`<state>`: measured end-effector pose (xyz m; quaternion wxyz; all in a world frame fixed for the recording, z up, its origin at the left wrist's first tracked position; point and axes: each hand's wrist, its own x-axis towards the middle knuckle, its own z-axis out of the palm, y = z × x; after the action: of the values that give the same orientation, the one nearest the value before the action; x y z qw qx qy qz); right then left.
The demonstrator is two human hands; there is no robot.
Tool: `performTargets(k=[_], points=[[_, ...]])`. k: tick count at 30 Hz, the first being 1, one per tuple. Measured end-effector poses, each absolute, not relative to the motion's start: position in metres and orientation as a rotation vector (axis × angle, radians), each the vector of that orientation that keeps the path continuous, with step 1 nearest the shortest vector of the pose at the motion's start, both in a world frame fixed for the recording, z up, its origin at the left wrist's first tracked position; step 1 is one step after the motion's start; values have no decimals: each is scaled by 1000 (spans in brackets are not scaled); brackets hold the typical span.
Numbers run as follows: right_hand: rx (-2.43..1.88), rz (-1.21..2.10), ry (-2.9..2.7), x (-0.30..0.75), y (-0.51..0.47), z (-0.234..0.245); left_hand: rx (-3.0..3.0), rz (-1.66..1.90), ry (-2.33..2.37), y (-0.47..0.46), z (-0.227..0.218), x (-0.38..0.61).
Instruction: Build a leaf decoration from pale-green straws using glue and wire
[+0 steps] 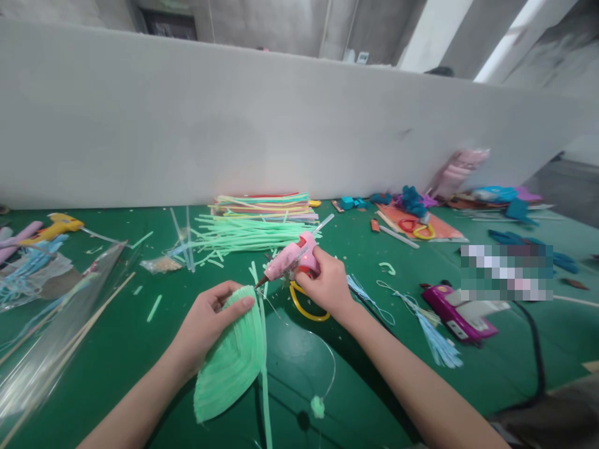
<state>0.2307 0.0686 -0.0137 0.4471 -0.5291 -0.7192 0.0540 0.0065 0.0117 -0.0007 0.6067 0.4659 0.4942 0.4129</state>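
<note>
My left hand [206,324] is closed on a light green leaf-shaped piece [231,368] made of glued green strips, thumb on its top edge. My right hand [325,287] grips a pink hot glue gun [290,259]. The gun's nozzle points left and touches the top of the green piece near my left thumb. A long green strip [266,374] hangs down along the piece's right side. Yellow-handled scissors [304,308] lie on the green table [140,349] under my right hand.
A pile of green strips [248,234] and a stack of coloured sheets [266,204] lie behind the hands. Left are a yellow glue gun [53,227] and clear plastic wrap [51,337]; right, a purple glue gun [456,312], blue tassels, red scissors [414,227]. A grey wall stands behind.
</note>
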Motion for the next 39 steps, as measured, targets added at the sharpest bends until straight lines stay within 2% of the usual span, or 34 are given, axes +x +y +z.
performTargets(k=[39], points=[[-1320, 95, -1791, 233, 68, -13, 1049, 956, 1140, 9, 3, 7]])
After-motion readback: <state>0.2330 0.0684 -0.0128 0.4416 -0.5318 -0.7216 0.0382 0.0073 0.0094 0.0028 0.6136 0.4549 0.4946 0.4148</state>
